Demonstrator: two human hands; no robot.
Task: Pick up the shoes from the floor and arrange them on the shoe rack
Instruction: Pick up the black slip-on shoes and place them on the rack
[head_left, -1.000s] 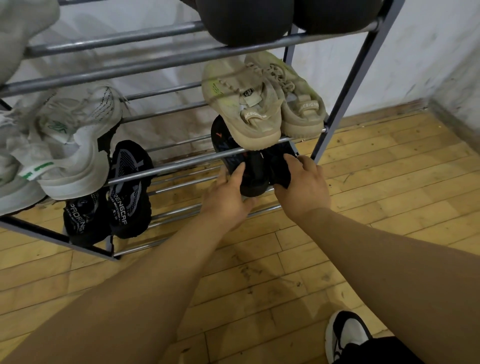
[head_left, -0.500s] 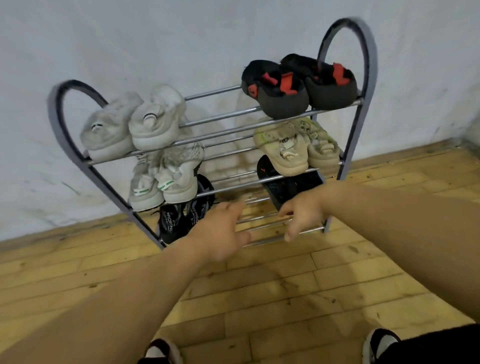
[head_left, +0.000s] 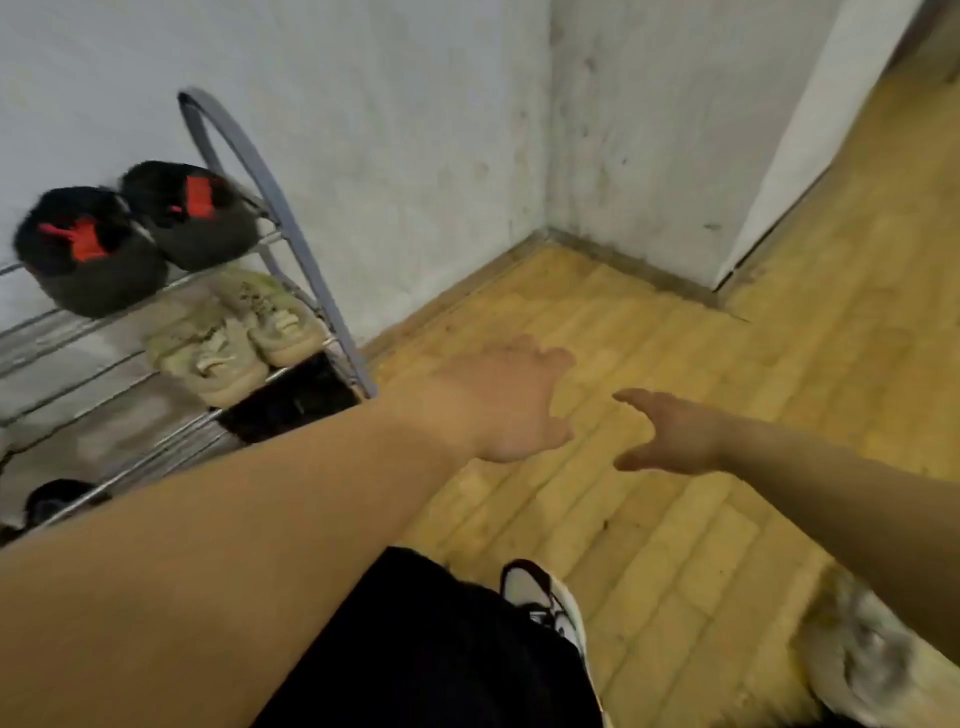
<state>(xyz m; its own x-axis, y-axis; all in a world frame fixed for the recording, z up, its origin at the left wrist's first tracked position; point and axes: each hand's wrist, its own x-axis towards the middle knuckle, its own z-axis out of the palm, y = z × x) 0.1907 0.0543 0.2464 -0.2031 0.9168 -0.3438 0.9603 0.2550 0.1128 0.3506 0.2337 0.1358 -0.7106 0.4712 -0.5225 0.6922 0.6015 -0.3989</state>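
We see the shoe rack (head_left: 304, 265) at the left edge of the view, set against a pale wall (head_left: 415, 130). It has a grey arched side frame and thin metal rails for shelves. On its top tier sits a pair of black shoes with red patches (head_left: 88, 249), side by side and touching, their rounded dark ends hanging over the front rail. On the tier below rest two beige shoes (head_left: 218, 353), worn and pale with straps across the top, close together at the right end of the shelf beside the frame. Under them, on the lowest tier, lies a black pair (head_left: 291, 400), which blur reduces to a dark mass with no detail. Another dark shoe (head_left: 57, 501) shows low at the far left, mostly cut off behind the forearm.

Our left hand (head_left: 509, 400) and right hand (head_left: 670, 434) hang in the air over the wooden floor (head_left: 675, 338), to the right of the rack and clear of it. Both hold nothing. The left's fingers are loosely spread and the right's thumb and fingers are apart, and the two hands are near each other but not touching.

At the lower right a pale grey shoe (head_left: 862, 660) lies on the floor, blurred and partly covered by the right forearm. Near the bottom centre a white-and-black shoe (head_left: 545, 603) peeks out from under a black garment (head_left: 441, 649).
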